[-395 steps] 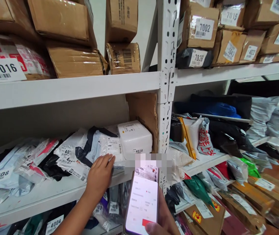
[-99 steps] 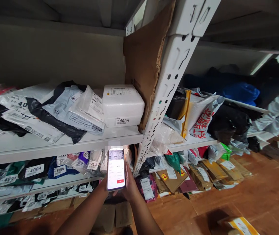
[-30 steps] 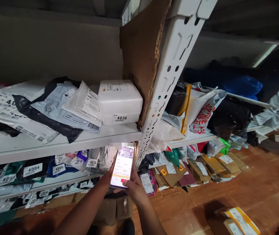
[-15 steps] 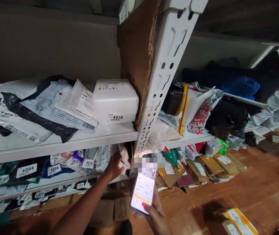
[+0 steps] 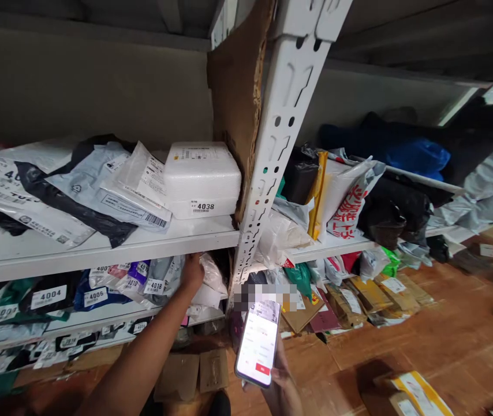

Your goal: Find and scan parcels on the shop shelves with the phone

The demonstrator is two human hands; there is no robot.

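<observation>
White metal shelving (image 5: 99, 257), lower tier: left hand (image 5: 192, 271) is off the screen and in among the bags.
Half a second ago it was just short of them. Now it presses the crumpled white plastic mailer (image 5: 212, 278) beside the grey pouch labelled 4018 (image 5: 162, 276), fingers buried, so I cannot tell if they close. The work shifts from screen to parcels. Right hand (image 5: 280, 388) clasps the slim lit smartphone (image 5: 258, 346), carried lower now.

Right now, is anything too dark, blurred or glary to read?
Head view: the phone screen glares near white under a pixelated patch; the left hand sits in shadow; label 4038 reads sharp; the white upright leans from wide-angle distortion.
</observation>
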